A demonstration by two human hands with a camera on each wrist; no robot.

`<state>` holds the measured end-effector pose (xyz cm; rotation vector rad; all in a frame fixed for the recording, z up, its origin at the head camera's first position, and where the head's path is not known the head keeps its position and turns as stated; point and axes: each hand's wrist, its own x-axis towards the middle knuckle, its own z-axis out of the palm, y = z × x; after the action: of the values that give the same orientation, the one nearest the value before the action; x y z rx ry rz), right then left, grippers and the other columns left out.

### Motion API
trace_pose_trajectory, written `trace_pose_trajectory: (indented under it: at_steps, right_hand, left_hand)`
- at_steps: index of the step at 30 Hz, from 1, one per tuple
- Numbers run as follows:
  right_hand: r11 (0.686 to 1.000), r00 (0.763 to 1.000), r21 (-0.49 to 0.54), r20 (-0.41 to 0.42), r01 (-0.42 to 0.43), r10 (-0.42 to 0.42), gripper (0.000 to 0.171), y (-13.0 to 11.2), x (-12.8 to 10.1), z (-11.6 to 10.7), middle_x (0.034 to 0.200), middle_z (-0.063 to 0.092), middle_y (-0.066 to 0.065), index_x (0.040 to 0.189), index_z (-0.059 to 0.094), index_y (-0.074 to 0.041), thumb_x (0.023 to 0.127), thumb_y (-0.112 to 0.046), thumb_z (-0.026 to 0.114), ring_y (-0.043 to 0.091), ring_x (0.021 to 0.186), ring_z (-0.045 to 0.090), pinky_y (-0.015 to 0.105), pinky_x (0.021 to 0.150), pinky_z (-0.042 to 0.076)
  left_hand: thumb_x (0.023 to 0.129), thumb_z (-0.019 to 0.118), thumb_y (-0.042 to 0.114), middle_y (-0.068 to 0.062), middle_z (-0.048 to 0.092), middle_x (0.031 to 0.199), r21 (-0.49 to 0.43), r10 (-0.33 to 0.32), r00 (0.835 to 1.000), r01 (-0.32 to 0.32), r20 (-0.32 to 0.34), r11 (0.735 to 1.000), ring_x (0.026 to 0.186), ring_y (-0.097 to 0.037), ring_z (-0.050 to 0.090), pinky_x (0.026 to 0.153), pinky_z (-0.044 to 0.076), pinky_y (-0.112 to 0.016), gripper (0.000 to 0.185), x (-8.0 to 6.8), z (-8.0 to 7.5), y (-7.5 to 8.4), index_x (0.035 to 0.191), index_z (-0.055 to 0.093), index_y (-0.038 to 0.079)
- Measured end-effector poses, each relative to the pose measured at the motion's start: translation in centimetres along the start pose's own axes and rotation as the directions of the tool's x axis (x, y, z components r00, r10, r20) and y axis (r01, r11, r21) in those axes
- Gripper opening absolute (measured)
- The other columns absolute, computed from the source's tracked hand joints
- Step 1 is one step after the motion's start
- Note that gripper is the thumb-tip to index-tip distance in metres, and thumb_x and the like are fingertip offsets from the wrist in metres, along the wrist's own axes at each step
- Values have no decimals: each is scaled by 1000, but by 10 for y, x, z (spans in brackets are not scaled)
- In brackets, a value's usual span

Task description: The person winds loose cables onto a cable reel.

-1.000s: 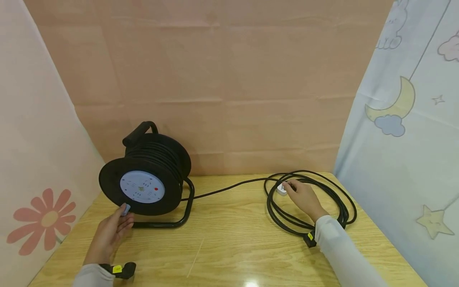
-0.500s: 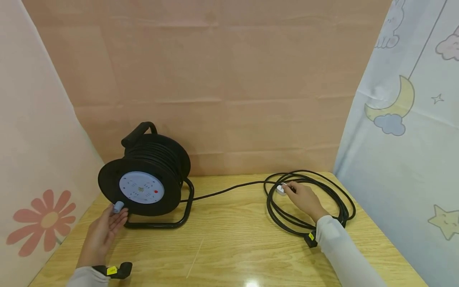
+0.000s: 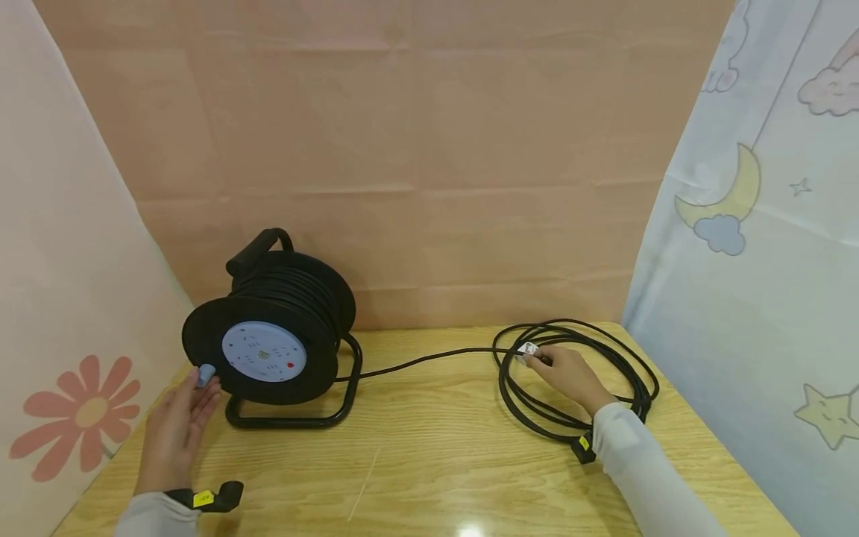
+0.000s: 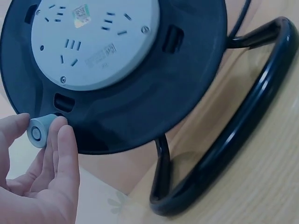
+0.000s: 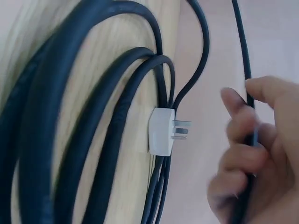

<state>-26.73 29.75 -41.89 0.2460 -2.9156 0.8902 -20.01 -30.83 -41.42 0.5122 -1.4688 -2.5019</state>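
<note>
At lower left, my left hand (image 3: 176,425) pinches the reel (image 3: 268,350) knob (image 3: 205,373), now cranked higher; my right hand (image 3: 567,377) grips the cable (image 3: 577,418).

A light wooden table (image 3: 429,462) with a pale grain fills the lower part of the head view, and a small bright glare of overhead light sits on its near edge. Behind it hangs a peach-pink backdrop (image 3: 416,149) marked by faint horizontal fold lines. On the left stands a pale pink fabric panel (image 3: 60,246) printed with a coral flower (image 3: 77,414) near its lower edge. On the right hangs a light blue cloth (image 3: 758,298) printed with a yellow crescent moon (image 3: 728,190), a small blue cloud, a pink cloud and a yellow star (image 3: 828,418). The lighting is soft and even.
</note>
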Motion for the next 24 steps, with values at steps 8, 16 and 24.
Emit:
trace_pose_trajectory:
  at_steps: [8, 16, 24]
  right_hand:
    - [1000, 1000, -9, -15, -1, 1, 49, -1, 1, 3, 63, 45, -1, 84, 65, -8, 101, -52, 55, 16, 54, 37, 32, 53, 33]
    - [999, 1000, -48, 1, 7, -7, 46, -2, 2, 4, 66, 50, -1, 93, 70, -9, 101, -52, 54, 16, 56, 40, 31, 51, 34]
    - [962, 998, -273, -70, -21, 2, 57, -3, 0, 1, 60, 48, -4, 77, 61, -20, 88, -76, 53, 15, 51, 44, 31, 44, 29]
  left_hand:
    - [91, 73, 36, 4, 68, 96, -63, 32, 998, -35, -50, 997, 92, -7, 65, 80, 55, -19, 48, -2, 7, 6, 125, 48, 12]
    - [90, 76, 29, 1, 64, 98, -135, 54, 992, -70, -118, 988, 91, -9, 63, 80, 55, -18, 39, -3, 13, 10, 118, 54, 13]
    - [85, 82, 25, 1, 62, 108, -220, 85, 974, -132, -209, 967, 95, -10, 59, 81, 54, -16, 40, -8, 24, 14, 118, 61, 14]
